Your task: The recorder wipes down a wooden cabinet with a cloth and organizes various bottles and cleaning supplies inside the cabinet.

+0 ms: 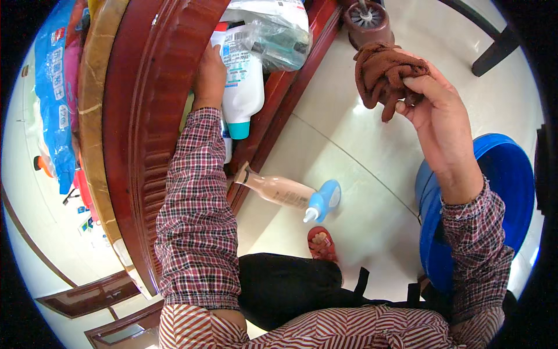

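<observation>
My right hand point(444, 123) holds a crumpled brown cloth point(381, 75) above the tiled floor, thumb pressed over it. My left hand point(210, 78) reaches under the edge of a dark red wooden cabinet point(142, 93), beside a white bottle with a teal cap point(243, 78). Most of its fingers are hidden by the cabinet edge, so its grip does not show. Next to that bottle lies a clear plastic bag point(282, 43) with things in it. On the floor by the cabinet are a pinkish pump-shaped bottle point(282, 192) and a light blue bottle point(329, 199) with a white nozzle.
A blue bucket point(429, 244) stands under my right forearm. Farther off are a brown round holder with bristles point(370, 34) and black furniture legs point(493, 53). Packages, one a blue bag point(55, 99), rest on the cabinet top. My sandalled foot point(321, 241) is below the bottles.
</observation>
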The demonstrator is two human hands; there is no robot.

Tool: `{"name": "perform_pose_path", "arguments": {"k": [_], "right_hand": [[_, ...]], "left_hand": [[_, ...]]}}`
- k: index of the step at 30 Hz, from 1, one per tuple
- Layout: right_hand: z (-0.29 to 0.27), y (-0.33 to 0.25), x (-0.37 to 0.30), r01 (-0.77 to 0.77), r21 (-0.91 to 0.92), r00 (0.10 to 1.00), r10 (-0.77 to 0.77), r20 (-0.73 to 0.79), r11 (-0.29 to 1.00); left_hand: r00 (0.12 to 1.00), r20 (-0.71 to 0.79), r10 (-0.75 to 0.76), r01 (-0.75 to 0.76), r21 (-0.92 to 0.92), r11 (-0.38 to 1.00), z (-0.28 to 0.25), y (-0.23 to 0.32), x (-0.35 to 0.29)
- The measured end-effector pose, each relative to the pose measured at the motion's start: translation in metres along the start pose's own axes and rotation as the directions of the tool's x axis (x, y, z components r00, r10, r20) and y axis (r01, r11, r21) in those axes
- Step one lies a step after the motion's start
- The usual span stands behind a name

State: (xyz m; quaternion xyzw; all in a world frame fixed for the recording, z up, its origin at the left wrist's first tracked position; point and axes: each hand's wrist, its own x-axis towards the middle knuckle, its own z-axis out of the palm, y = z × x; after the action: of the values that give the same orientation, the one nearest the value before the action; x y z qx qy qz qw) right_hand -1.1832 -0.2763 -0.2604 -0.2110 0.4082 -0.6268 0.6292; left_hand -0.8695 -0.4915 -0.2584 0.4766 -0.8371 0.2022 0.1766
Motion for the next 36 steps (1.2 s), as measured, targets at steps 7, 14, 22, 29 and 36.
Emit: {"name": "perform_pose_path", "arguments": {"k": [7,14,22,29,36], "right_hand": [[0.007,0.002,0.002,0.025,0.099,0.999,-0.02,-0.046,0.995],[-0.008,0.003,-0.002,0.036,0.04,0.994,-0.04,0.106,0.999],[-0.019,0.002,0.0,0.004,0.021,0.994,-0.006,0.105,1.0],[-0.014,0.002,0.0,-0.007,-0.004,0.997,0.007,0.076,1.0],[-0.011,0.004,0.0,0.023,-0.004,0.994,-0.022,0.103,1.0]], "left_hand": [[1.0,-0.02,-0.022,0.019,-0.108,0.994,-0.03,0.027,-0.016],[0.898,0.299,0.324,-0.209,-0.358,0.91,-0.077,0.069,-0.127],[0.61,0.782,-0.13,0.493,-0.246,0.835,-0.125,0.084,-0.25],[-0.039,0.906,-0.422,0.985,-0.037,-0.17,-0.089,0.063,-0.295],[0.133,0.952,-0.275,0.965,-0.188,-0.184,-0.072,0.053,-0.277]]}}
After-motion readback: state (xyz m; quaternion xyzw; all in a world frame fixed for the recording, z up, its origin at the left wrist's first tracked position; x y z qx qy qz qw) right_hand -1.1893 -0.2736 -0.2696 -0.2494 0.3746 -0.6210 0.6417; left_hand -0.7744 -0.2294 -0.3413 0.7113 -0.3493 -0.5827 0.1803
